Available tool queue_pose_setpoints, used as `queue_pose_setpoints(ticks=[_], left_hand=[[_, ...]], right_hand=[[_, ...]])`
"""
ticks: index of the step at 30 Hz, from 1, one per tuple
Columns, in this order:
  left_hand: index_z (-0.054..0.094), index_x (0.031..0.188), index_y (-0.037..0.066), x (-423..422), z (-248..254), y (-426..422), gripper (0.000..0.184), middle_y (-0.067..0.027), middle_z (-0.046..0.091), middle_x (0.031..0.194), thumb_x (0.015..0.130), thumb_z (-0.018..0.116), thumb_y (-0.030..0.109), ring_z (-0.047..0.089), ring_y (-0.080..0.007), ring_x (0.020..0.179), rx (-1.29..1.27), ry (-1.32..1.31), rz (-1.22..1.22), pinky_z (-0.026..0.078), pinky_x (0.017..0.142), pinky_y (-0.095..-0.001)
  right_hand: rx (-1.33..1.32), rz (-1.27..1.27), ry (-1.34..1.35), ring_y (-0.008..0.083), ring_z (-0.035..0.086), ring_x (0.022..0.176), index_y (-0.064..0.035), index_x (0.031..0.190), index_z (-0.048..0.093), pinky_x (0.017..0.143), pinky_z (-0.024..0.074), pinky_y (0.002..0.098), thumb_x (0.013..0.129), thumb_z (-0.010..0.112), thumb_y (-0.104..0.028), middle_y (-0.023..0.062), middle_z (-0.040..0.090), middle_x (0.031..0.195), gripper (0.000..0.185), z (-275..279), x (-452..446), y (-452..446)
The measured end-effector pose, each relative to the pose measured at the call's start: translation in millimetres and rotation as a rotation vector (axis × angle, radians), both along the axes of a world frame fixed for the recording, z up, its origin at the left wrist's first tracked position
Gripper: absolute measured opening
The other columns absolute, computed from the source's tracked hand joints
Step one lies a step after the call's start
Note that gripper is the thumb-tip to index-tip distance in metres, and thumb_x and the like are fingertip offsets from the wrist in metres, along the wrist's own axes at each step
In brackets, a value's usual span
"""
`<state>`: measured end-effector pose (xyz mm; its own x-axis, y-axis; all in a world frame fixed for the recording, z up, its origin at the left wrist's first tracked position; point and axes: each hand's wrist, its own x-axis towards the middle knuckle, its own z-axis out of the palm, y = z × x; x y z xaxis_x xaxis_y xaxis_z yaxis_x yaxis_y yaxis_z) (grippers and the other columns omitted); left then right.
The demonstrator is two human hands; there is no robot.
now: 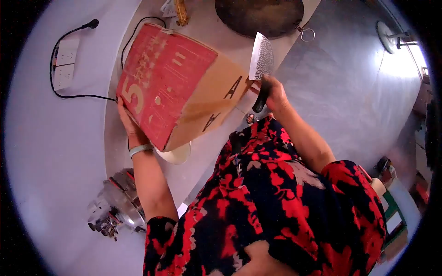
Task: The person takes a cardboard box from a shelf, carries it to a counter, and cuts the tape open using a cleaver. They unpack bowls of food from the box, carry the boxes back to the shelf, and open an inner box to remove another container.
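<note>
A red and brown cardboard box (165, 83) is tilted above the white counter, with a large "5" printed on its red side. My left hand (129, 122) grips its left edge, the fingers partly hidden behind the box. In my right hand (275, 94) is a cleaver (262, 57), its black handle angled down and its textured blade pointing up. Some fingers of that hand sit close to the box's right side; whether they press on it I cannot tell.
A round dark board (260, 16) lies at the back of the counter (202, 30). A white bowl (177, 154) shows partly under the box. Metal cookware (117, 202) stands at the lower left. A black cable (51, 73) runs along the wall near sockets (65, 64).
</note>
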<state>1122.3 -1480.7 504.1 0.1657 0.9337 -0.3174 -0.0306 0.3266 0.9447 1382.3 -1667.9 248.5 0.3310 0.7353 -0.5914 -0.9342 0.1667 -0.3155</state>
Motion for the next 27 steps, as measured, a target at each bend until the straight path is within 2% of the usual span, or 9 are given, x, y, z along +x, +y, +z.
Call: queue_pose_setpoints(ticks=[2,3,4,8,14,18,20,23,27], left_hand=[[0.040,0.138,0.010,0.4,3.6,-3.1,0.059,-0.0072,0.046,0.138,0.094,0.039,0.049,0.047,-0.0263,0.122,0.025,-0.006,-0.025,0.040,0.101,-0.0389],[0.040,0.138,0.010,0.7,5.0,-5.7,0.059,-0.0073,0.046,0.138,0.094,0.038,0.049,0.047,-0.0263,0.122,0.030,-0.029,-0.044,0.040,0.101,-0.0391],[0.039,0.139,0.011,1.0,6.7,-8.9,0.060,-0.0074,0.045,0.139,0.094,0.038,0.050,0.047,-0.0263,0.122,0.034,-0.053,-0.059,0.040,0.101,-0.0392],[0.038,0.140,0.012,0.6,10.0,-32.4,0.060,-0.0072,0.045,0.139,0.094,0.037,0.050,0.047,-0.0262,0.123,-0.147,-0.376,-0.067,0.041,0.101,-0.0397],[0.039,0.140,0.013,-28.8,-52.4,-54.9,0.058,-0.0067,0.046,0.139,0.093,0.041,0.048,0.048,-0.0262,0.122,-0.286,-0.353,-0.071,0.042,0.101,-0.0415],[0.040,0.138,0.013,-36.8,-92.1,-109.4,0.058,-0.0064,0.047,0.137,0.093,0.045,0.048,0.049,-0.0260,0.122,-0.257,-0.306,0.015,0.043,0.100,-0.0434],[0.041,0.138,0.013,-32.6,-124.9,-126.1,0.057,-0.0062,0.048,0.137,0.093,0.046,0.048,0.049,-0.0259,0.121,-0.320,-0.408,0.062,0.043,0.100,-0.0443],[0.045,0.134,0.012,-23.5,-171.2,-122.8,0.049,-0.0057,0.050,0.134,0.093,0.053,0.037,0.049,-0.0247,0.122,-0.608,-0.899,0.175,0.043,0.101,-0.0452],[0.048,0.131,0.009,-33.6,-193.2,-157.5,0.045,-0.0071,0.054,0.128,0.089,0.061,0.019,0.050,-0.0252,0.121,0.055,-0.163,-0.104,0.043,0.101,-0.0433]], right_hand=[[0.020,-0.020,-0.073,0.0267,0.059,0.098,0.0001,0.102,0.056,0.091,0.0479,0.0473,0.085,0.056,-0.021,0.0104,0.062,0.098,0.027,8.9,2.5,1.5],[-0.023,-0.056,-0.128,0.0251,0.060,0.089,-0.0011,0.095,0.057,0.088,0.0487,0.0448,0.083,0.058,-0.020,0.0107,0.062,0.093,0.022,30.3,5.8,-0.2],[-0.003,-0.069,-0.099,0.0237,0.061,0.084,-0.0019,0.096,0.058,0.085,0.0494,0.0378,0.086,0.058,-0.019,0.0091,0.063,0.090,0.020,38.5,13.1,-2.8],[-0.039,-0.078,-0.216,0.0219,0.060,0.077,-0.0014,0.095,0.058,0.074,0.0498,0.0339,0.085,0.062,-0.021,0.0085,0.063,0.086,0.022,60.2,59.4,-13.3],[-0.032,-0.085,-0.370,0.0202,0.059,0.068,-0.0008,0.090,0.059,0.067,0.0501,0.0321,0.085,0.062,-0.022,0.0087,0.063,0.079,0.022,138.2,110.0,-9.2],[0.000,0.057,-0.507,0.0180,0.060,0.073,-0.0011,0.091,0.059,0.071,0.0492,0.0282,0.085,0.063,-0.020,0.0078,0.062,0.082,0.021,171.3,147.3,0.7],[-0.052,0.135,-0.571,0.0173,0.059,0.073,-0.0014,0.091,0.060,0.071,0.0490,0.0279,0.085,0.064,-0.021,0.0074,0.062,0.082,0.021,183.7,153.0,10.5],[-0.104,0.203,-0.604,0.0164,0.059,0.073,-0.0019,0.091,0.060,0.071,0.0486,0.0270,0.084,0.066,-0.021,0.0068,0.063,0.083,0.022,197.4,149.0,29.5],[-0.133,0.284,-0.651,0.0155,0.057,0.073,-0.0068,0.089,0.061,0.069,0.0452,0.0292,0.085,0.063,-0.024,0.0018,0.061,0.080,0.018,216.4,123.1,52.8]])
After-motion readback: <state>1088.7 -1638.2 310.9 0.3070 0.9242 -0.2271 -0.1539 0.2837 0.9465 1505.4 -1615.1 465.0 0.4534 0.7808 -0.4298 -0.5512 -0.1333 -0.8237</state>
